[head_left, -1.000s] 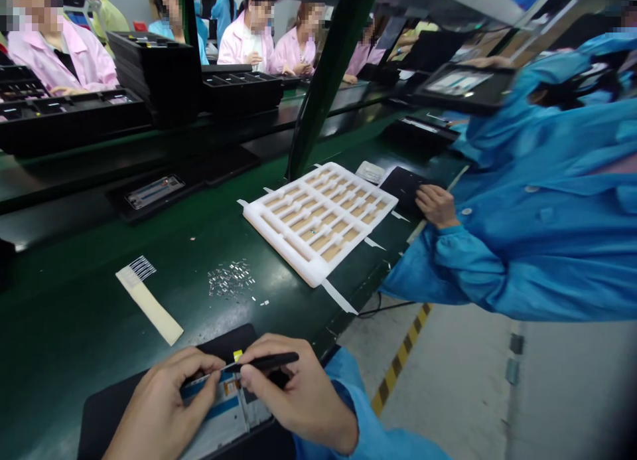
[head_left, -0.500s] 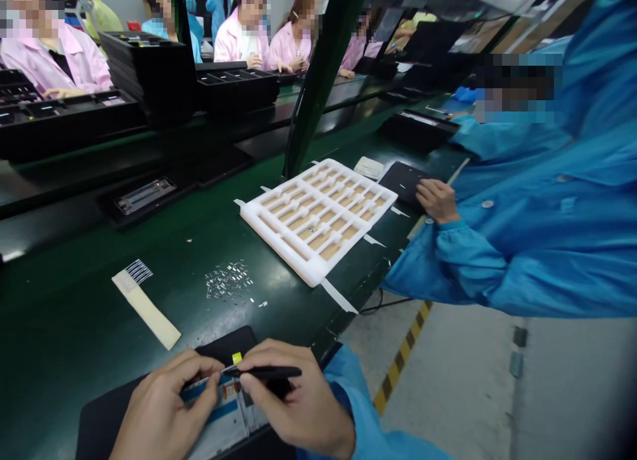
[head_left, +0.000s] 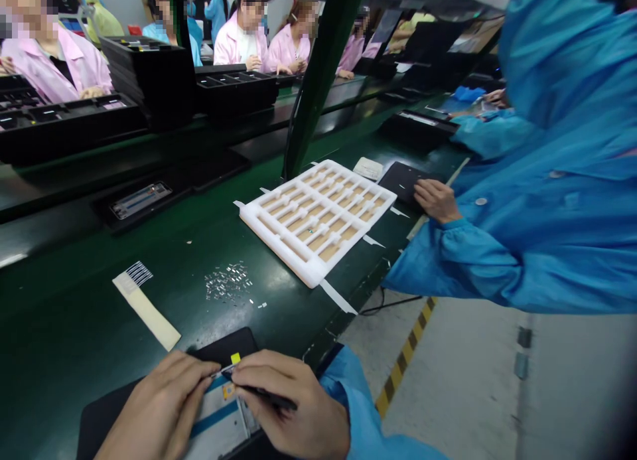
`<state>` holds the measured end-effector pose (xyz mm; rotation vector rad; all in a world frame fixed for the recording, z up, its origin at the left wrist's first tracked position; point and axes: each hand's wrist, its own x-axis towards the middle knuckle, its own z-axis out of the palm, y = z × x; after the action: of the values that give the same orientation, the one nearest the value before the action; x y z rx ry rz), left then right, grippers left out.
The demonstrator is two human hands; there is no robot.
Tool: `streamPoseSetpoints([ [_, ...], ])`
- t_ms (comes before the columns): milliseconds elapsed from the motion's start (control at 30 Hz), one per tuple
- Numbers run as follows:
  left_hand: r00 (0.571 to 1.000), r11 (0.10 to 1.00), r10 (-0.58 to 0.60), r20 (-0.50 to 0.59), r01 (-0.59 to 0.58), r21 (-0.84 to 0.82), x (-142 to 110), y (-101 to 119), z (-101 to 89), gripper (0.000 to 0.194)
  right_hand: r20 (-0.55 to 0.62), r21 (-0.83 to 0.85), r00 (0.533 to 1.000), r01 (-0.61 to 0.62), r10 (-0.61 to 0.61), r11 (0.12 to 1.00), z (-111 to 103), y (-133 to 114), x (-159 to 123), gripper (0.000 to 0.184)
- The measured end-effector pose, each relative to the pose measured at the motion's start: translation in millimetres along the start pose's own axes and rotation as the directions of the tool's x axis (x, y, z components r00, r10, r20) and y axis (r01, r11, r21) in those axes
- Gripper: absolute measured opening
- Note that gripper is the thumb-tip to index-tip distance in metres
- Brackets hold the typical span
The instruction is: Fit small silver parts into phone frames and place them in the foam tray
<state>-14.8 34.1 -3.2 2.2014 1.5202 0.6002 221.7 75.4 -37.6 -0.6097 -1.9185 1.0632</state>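
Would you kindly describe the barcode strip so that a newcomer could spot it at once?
On the green workbench, find the white foam tray. Left of the small metal pieces scattered below it lies a cream strip, the only one with black barcode lines at its end.

Tray: a white foam tray (head_left: pixel 316 221) lay taped to the green bench (head_left: pixel 89 247).
Loose parts: small metal pieces (head_left: pixel 227 281) were scattered near a barcode strip (head_left: pixel 142 307).
Co-worker: a person in a blue smock (head_left: pixel 547 234) rested a hand (head_left: pixel 436 201) on a black mat (head_left: pixel 403 181).
Beyond: stacked black trays (head_left: pixel 146 81) stood on the far shelf.
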Motion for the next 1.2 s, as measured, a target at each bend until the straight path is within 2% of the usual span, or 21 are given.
streamPoseSetpoints([
  [133, 0.977, 0.957, 0.199, -0.081, -0.176, 0.230, -7, 2, -2.6, 0.046, -0.029, 0.028, 0.999, -0.035, 0.036, 0.999, 5, -3, 1, 0.021],
  [233, 0.945, 0.890, 0.325, -0.042, -0.291, 0.353, -10, 4, -5.6, 0.051, -0.020, 0.022, 0.995, -0.098, 0.098, 0.995, 7, -7, 3, 0.020],
  [300, 0.946, 0.881, 0.323, -0.008, -0.298, 0.367, -10, 0, -10.2, 0.049, -0.036, 0.062, 0.989, -0.144, 0.146, 0.988, 5, -8, 5, 0.018],
  [367, 0.971, 0.909, 0.238, -0.020, -0.216, 0.356, -9, -14, -16.9, 0.044, -0.107, 0.131, 0.975, -0.178, 0.193, 0.975, 1, -7, 6, 0.016],
  [433, 0.992, 0.921, 0.082, -0.094, -0.040, 0.388, -7, -37, -25.8, 0.041, -0.214, 0.183, 0.946, -0.204, 0.242, 0.962, -5, -3, 6, 0.013],
  [533, 0.960, 0.847, -0.085, -0.268, 0.212, 0.488, 2, -81, -43.8, 0.055, -0.333, 0.228, 0.891, -0.241, 0.308, 0.943, -14, 7, 5, 0.014],
  [600, 0.931, 0.794, -0.124, -0.342, 0.300, 0.529, 12, -105, -56.5, 0.059, -0.359, 0.252, 0.870, -0.258, 0.338, 0.933, -16, 14, 4, 0.017],
  [667, 0.917, 0.762, -0.143, -0.372, 0.342, 0.550, 22, -121, -65.9, 0.054, -0.362, 0.264, 0.862, -0.269, 0.354, 0.926, -14, 22, 4, 0.020],
  [800, 0.930, 0.737, -0.140, -0.339, 0.326, 0.591, 38, -136, -67.7, 0.048, -0.349, 0.279, 0.859, -0.286, 0.375, 0.917, -8, 33, 4, 0.026],
  [1000, 0.978, 0.706, -0.102, -0.183, 0.201, 0.679, 47, -138, -57.4, 0.056, -0.364, 0.295, 0.844, -0.297, 0.394, 0.908, -11, 37, 4, 0.029],
  [1100, 0.991, 0.687, -0.079, -0.110, 0.134, 0.714, 49, -139, -60.7, 0.053, -0.357, 0.289, 0.844, -0.307, 0.400, 0.907, -11, 38, 3, 0.029],
  [1200, 0.994, 0.700, -0.064, -0.091, 0.110, 0.706, 46, -143, -68.4, 0.045, -0.360, 0.265, 0.847, -0.308, 0.390, 0.914, -12, 39, 3, 0.027],
])
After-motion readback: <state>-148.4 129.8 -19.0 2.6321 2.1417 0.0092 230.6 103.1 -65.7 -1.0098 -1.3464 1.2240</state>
